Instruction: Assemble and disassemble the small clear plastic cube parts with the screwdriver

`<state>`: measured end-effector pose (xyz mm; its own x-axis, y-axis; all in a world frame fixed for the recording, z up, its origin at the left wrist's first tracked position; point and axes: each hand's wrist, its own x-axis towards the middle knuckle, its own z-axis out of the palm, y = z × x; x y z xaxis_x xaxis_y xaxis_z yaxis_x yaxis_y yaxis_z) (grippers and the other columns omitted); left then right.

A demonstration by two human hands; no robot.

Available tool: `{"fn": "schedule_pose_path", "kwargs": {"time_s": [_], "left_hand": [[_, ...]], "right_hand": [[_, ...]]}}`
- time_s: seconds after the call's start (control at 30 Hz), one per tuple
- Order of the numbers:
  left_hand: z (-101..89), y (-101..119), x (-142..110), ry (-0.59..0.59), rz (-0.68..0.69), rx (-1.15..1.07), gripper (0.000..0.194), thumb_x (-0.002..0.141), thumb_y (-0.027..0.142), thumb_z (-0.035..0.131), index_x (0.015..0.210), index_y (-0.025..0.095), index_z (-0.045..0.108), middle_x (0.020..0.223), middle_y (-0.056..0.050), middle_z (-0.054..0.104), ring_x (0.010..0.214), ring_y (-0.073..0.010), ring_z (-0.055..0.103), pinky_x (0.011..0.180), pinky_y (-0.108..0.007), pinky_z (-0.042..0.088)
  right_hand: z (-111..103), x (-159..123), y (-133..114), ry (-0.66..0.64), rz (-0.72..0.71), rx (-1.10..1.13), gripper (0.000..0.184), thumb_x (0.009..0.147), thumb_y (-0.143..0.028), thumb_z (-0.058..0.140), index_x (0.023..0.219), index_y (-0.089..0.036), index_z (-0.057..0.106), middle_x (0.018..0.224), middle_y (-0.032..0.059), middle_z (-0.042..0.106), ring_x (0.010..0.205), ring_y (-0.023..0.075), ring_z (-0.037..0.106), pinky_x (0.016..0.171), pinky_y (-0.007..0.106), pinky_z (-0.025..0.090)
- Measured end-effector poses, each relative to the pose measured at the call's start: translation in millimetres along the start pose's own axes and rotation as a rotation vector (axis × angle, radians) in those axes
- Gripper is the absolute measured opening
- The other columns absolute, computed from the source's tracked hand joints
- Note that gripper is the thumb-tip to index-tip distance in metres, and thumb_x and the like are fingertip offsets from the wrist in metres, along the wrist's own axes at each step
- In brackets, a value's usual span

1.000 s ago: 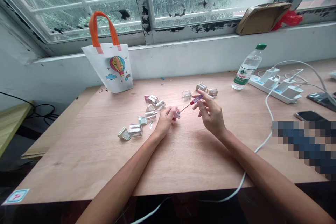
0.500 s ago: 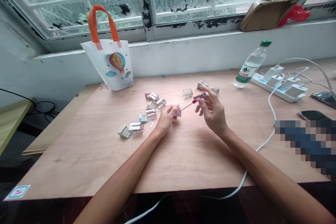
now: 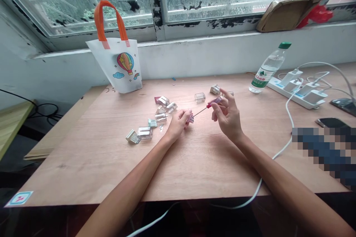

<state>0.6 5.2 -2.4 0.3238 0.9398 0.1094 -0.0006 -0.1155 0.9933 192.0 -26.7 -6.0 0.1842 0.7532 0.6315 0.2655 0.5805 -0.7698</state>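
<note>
My right hand is shut on a small screwdriver with a purple and red handle, held in its fingertips. The thin metal shaft reaches left to a small pinkish transparent plastic part, which my left hand pinches in its fingers. The fingers hide most of that part. Several small transparent plastic cases, such as one just beyond my hands and another at the left, lie scattered on the plywood table.
A white tote bag with orange handles stands at the back left. To the right are a water bottle, a power strip with white chargers, phones and a white cable. A blurred patch covers the right side.
The view has tilted a little, so the window sits higher in the picture. My right hand has turned the screwdriver slightly, raising its handle. The screwdriver's tip remains at the part in my left hand.
</note>
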Motion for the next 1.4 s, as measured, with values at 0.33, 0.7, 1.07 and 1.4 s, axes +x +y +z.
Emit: {"fn": "schedule_pose_path", "kwargs": {"time_s": [0.33,0.7,1.07,1.4], "left_hand": [[1.2,4.3,-1.8,0.039,-0.008,-0.011,0.042,0.088,0.055,0.062,0.075,0.015,0.059,0.065,0.001,0.052,0.050,-0.0078,0.040,0.050,-0.025,0.030],[-2.0,-1.2,1.4,0.073,-0.033,-0.041,0.043,0.087,0.057,0.063,0.082,0.014,0.064,0.067,-0.001,0.058,0.050,-0.0085,0.043,0.050,-0.025,0.033],[-1.0,1.7,0.7,0.050,-0.029,-0.017,0.043,0.087,0.057,0.063,0.078,0.014,0.063,0.065,0.000,0.055,0.051,-0.0086,0.042,0.051,-0.025,0.032],[-1.1,3.5,-0.5,0.039,-0.034,-0.011,0.043,0.087,0.056,0.062,0.084,0.013,0.065,0.064,0.001,0.054,0.051,-0.0087,0.042,0.051,-0.024,0.032]], "right_hand": [[1.5,-1.5,-4.4,-0.004,-0.028,-0.002,0.052,0.101,-0.033,0.053,0.151,-0.030,0.042,0.118,0.0090,0.066,0.071,0.0133,0.068,0.047,0.025,0.054],[-1.0,0.5,-7.2,0.012,-0.047,-0.025,0.044,0.101,-0.036,0.054,0.144,-0.028,0.054,0.113,0.0078,0.071,0.070,0.0149,0.070,0.055,0.031,0.062],[-0.6,-0.7,-3.3,0.004,-0.029,0.024,0.050,0.098,-0.034,0.061,0.147,-0.028,0.052,0.112,0.0068,0.072,0.071,0.0142,0.070,0.053,0.028,0.059],[-3.2,-0.3,-7.7,0.024,0.002,-0.025,0.039,0.095,-0.038,0.065,0.131,-0.023,0.064,0.098,0.0050,0.073,0.066,0.0129,0.066,0.050,0.026,0.055]]}}
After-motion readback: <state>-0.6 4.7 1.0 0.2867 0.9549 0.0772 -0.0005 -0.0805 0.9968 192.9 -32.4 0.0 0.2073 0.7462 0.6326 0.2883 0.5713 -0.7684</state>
